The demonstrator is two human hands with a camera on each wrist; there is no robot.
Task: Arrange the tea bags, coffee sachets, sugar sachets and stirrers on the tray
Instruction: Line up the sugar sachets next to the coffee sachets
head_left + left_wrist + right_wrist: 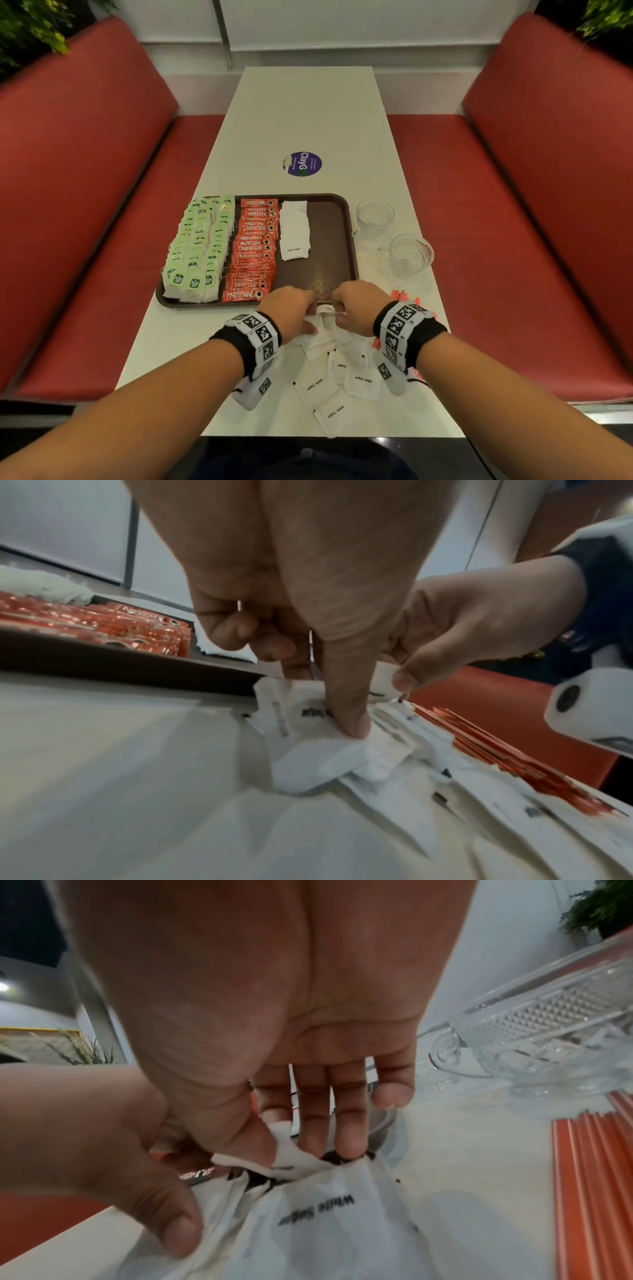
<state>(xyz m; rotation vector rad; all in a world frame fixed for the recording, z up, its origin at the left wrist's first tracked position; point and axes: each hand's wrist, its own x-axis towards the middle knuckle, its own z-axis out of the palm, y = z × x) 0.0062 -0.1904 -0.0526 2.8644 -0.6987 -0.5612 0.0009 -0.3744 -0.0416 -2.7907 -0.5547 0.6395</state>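
A brown tray (337, 222) holds rows of green tea bags (198, 246), red coffee sachets (253, 250) and a short column of white sugar sachets (294, 229). Both hands meet at the tray's near edge over a heap of loose sugar sachets (342, 387) on the table. My left hand (301, 310) grips a small bunch of sugar sachets (308, 758), thumb pressed on top. My right hand (342, 306) pinches one sugar sachet (291, 1160) between thumb and fingers beside that bunch. Orange stirrers (402, 295) lie on the table by the right wrist.
Two clear glass cups (375, 214) (409, 253) stand right of the tray. A round purple sticker (302, 163) lies on the white table beyond the tray. Red bench seats (102, 205) flank the table. The tray's right part is bare.
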